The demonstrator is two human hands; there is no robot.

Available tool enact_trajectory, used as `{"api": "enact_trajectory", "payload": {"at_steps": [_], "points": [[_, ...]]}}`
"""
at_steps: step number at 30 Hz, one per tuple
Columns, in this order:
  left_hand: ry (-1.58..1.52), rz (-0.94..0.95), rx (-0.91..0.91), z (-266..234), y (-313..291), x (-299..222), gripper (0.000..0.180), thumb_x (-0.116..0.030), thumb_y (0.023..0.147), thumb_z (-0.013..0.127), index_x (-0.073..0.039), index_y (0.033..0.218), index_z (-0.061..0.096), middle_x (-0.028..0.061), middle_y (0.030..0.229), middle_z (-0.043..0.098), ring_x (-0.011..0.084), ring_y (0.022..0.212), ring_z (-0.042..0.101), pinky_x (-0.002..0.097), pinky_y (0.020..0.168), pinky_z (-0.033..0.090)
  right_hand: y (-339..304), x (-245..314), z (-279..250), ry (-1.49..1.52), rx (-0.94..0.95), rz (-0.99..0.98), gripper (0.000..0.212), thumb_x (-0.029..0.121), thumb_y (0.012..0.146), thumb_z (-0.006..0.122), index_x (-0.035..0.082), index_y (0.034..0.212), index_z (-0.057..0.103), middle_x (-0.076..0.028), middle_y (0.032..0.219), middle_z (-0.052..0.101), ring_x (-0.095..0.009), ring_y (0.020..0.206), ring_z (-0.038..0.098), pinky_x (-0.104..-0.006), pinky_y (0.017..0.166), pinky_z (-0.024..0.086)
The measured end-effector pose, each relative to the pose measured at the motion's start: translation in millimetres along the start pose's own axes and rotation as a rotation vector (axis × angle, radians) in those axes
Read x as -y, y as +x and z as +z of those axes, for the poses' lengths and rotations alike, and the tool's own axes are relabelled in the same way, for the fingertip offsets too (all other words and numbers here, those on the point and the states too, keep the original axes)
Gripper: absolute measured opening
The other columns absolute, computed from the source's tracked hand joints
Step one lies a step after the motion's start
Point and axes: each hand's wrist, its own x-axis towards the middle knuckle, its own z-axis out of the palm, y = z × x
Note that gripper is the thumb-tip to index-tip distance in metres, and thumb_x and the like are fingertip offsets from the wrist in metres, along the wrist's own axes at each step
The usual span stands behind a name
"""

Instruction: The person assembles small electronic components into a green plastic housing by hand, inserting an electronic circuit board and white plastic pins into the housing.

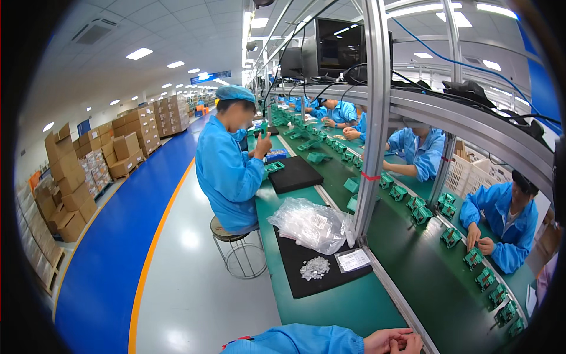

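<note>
Bag [306, 224]: thin clear plastic film, crumpled and glossy
Small pieces [315, 268]: translucent, plastic-looking, with a hard shine
Near mat [299, 283]: matt black, smooth and foam-like
Tabletop [330, 307]: smooth green sheet with a low sheen
Belt [424, 265]: smooth, glossy where the lamps reflect
Housings [451, 237]: moulded green plastic, satin rather than shiny
Post [375, 118]: grooved silver metal, softly bright
Rail [396, 294]: pale bare metal, dull sheen
Near sleeve [312, 339]: creased blue cloth, faintly lustrous
Floor [188, 259]: smooth coating, glossy, with bright reflections
Cartons [73, 189]: matt brown cardboard
</note>
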Motion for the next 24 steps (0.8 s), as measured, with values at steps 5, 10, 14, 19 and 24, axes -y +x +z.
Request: {"api": "enact_trajectory", "payload": {"at_steps": [5, 10, 14, 19, 24], "points": [[0.056, 0.037, 0.028, -5, -3, 0, 0.037, -0.002, 0.076, 0.041, 0.004, 0.112, 0.042, 0.0150, 0.105, 0.051, 0.0240, 0.098, 0.049, 0.0317, 0.085, 0.040, 4, -1, 2, 0.094, 0.001, -0.039, 0.012, 0.017, 0.071, 0.059, 0.008, 0.078, 0.056, -0.009, 0.082, 0.053, -0.028, 0.081, 0.049, -0.0365, 0.072, 0.038], [0.061, 0.024, -0.082, -10, 6, 6, 0.034, -0.003, 0.078, 0.042, 0.003, 0.111, 0.044, 0.0121, 0.104, 0.052, 0.0210, 0.096, 0.051, 0.0302, 0.084, 0.041, 1, -5, 4, -0.015, 0.023, -0.058, 0.010, 0.016, 0.072, 0.057, 0.008, 0.078, 0.056, -0.010, 0.081, 0.053, -0.028, 0.079, 0.050, -0.0368, 0.069, 0.040], [0.073, 0.013, -0.046, -21, 9, 11, 0.032, -0.005, 0.079, 0.043, 0.002, 0.110, 0.045, 0.0103, 0.104, 0.053, 0.0194, 0.095, 0.051, 0.0294, 0.083, 0.041, 0, -17, 6, -0.002, 0.072, -0.031, 0.011, 0.018, 0.074, 0.055, 0.008, 0.078, 0.056, -0.011, 0.079, 0.052, -0.030, 0.075, 0.050, -0.0382, 0.065, 0.040], [0.074, -0.018, -0.031, -26, 12, 19, 0.025, -0.012, 0.082, 0.046, 0.001, 0.103, 0.051, 0.0091, 0.098, 0.056, 0.0197, 0.092, 0.053, 0.0298, 0.081, 0.042, 1, -11, 1, 0.062, 0.008, -0.034, 0.013, 0.015, 0.078, 0.050, 0.002, 0.077, 0.052, -0.015, 0.076, 0.049, -0.033, 0.072, 0.048, -0.0390, 0.064, 0.039], [0.097, -0.009, -0.015, -18, 2, 22, 0.022, -0.012, 0.082, 0.048, 0.002, 0.098, 0.053, 0.0097, 0.096, 0.056, 0.0201, 0.091, 0.054, 0.0302, 0.080, 0.042, 5, -18, -3, 0.135, -0.097, -0.044, 0.012, 0.011, 0.079, 0.047, 0.000, 0.078, 0.050, -0.016, 0.077, 0.046, -0.033, 0.071, 0.046, -0.0381, 0.063, 0.038]]}}
